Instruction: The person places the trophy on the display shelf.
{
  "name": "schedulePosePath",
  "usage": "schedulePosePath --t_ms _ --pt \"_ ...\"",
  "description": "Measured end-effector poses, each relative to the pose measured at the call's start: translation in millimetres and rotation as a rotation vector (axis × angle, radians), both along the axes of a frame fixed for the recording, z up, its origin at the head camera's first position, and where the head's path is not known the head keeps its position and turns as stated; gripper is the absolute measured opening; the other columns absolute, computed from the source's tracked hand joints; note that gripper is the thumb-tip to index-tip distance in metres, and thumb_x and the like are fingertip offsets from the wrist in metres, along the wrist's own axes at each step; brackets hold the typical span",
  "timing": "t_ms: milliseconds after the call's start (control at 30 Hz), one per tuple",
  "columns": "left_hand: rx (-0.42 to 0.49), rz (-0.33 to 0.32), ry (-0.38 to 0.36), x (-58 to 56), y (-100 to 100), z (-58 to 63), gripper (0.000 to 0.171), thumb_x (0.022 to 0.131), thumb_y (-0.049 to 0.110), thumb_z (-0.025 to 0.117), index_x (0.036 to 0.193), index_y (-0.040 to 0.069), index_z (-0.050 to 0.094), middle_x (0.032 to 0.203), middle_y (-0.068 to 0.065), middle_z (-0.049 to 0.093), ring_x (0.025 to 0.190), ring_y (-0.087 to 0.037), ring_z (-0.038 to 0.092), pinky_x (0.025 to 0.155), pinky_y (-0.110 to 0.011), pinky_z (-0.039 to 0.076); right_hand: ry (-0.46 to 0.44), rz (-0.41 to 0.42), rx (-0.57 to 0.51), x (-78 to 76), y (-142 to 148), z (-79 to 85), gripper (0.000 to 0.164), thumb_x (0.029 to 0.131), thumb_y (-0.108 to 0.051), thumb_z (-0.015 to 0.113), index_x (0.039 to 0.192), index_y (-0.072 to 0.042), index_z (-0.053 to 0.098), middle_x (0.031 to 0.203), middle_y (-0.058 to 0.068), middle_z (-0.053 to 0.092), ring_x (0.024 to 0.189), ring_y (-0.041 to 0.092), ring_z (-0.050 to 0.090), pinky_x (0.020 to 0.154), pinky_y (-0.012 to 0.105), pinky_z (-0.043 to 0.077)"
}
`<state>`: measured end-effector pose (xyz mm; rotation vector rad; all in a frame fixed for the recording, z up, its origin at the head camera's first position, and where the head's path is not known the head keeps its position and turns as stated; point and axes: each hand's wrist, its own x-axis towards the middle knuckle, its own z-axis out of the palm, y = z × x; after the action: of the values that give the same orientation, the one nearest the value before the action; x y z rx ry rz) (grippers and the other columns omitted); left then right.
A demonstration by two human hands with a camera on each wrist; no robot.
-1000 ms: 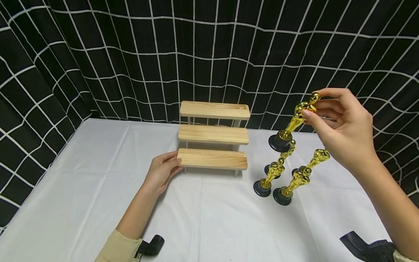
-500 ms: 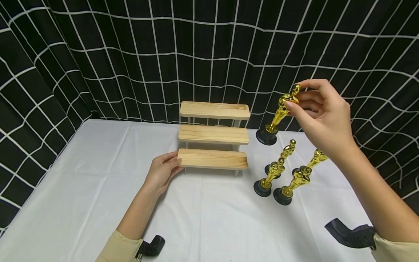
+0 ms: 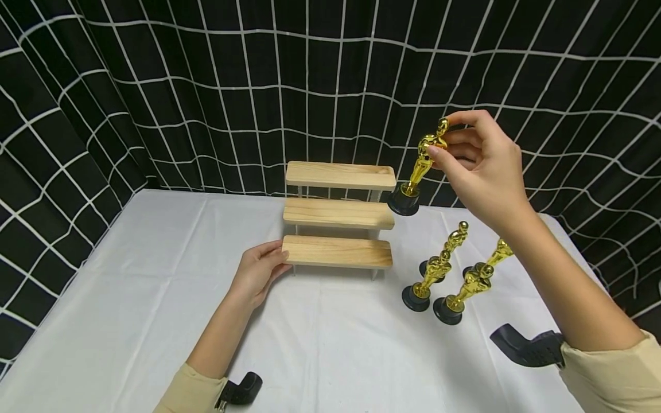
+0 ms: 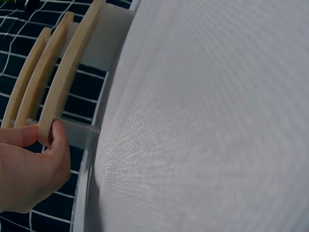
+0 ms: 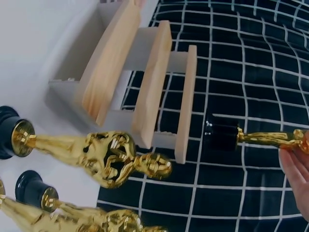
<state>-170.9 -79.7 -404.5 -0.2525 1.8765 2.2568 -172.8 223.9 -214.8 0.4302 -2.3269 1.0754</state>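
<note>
A three-tier wooden display stand (image 3: 338, 213) stands on the white cloth in the middle of the head view. My left hand (image 3: 256, 274) pinches the left end of its lowest board (image 4: 72, 63) between thumb and fingers. Up in the air, my right hand (image 3: 482, 166) holds a gold trophy statuette (image 3: 420, 163) by its upper body, its black round base (image 5: 222, 134) hanging lowest. That base is just right of the top board (image 3: 341, 174) in the head view, slightly tilted.
Several more gold statuettes (image 3: 434, 272) stand on the table right of the stand, one partly hidden behind my right forearm. The white cloth (image 3: 330, 344) spreads over the table. A black curtain with a white grid (image 3: 248, 86) hangs behind and at the sides.
My right hand has moved left and upward with the statuette, from above the standing statuettes to near the stand's top board. My left hand keeps its hold on the lowest board.
</note>
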Motion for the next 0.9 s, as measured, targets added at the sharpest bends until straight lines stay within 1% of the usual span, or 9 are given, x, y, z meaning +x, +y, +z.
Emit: schedulePosePath --t_ms 200,433,600,700,900 --pt "-0.006 0.002 0.004 -0.9 0 -1.4 0.044 0.1 -0.006 0.052 0.141 -0.016 0.043 0.139 -0.031 0.047 0.11 -0.024 0.06 0.09 -0.02 0.06 -0.011 0.016 0.001 -8.7 -10 1.8 0.038 0.094 -0.005 0.069 0.128 0.0 0.053 0.11 0.018 0.069 0.085 -0.005 0.064 0.077 0.008 0.058" --pt "0.004 0.002 0.005 -1.3 0 -2.2 0.043 0.1 -0.006 0.053 0.141 -0.015 0.043 0.138 -0.03 0.048 0.106 -0.021 0.06 0.089 -0.02 0.06 -0.034 0.042 -0.013 -20.5 -22 4.2 0.04 0.095 -0.007 0.069 0.13 0.0 0.052 0.114 0.018 0.069 0.09 0.003 0.067 0.078 0.009 0.058" --pt "0.012 0.004 0.007 -1.1 0 -2.2 0.043 0.099 -0.006 0.053 0.14 -0.015 0.044 0.137 -0.031 0.048 0.102 -0.019 0.061 0.088 -0.019 0.06 -0.032 0.04 -0.014 -28.0 -31 4.4 0.038 0.095 -0.008 0.069 0.128 -0.001 0.053 0.111 0.018 0.07 0.085 -0.003 0.065 0.076 0.009 0.059" --pt "0.015 0.004 0.009 -1.5 0 -2.4 0.043 0.099 -0.007 0.053 0.14 -0.016 0.044 0.138 -0.031 0.048 0.103 -0.019 0.061 0.088 -0.019 0.06 -0.04 0.028 -0.004 -33.0 -35 3.5 0.036 0.096 -0.009 0.068 0.129 -0.002 0.053 0.111 0.017 0.07 0.086 -0.003 0.065 0.078 0.011 0.059" --pt "0.019 0.004 0.012 -2.3 0 -2.6 0.043 0.099 -0.007 0.053 0.14 -0.016 0.044 0.138 -0.031 0.048 0.104 -0.02 0.06 0.088 -0.018 0.06 -0.06 0.039 -0.015 -43.2 -42 0.5 0.036 0.097 -0.01 0.067 0.129 -0.002 0.052 0.114 0.017 0.07 0.093 0.011 0.07 0.081 0.014 0.06"
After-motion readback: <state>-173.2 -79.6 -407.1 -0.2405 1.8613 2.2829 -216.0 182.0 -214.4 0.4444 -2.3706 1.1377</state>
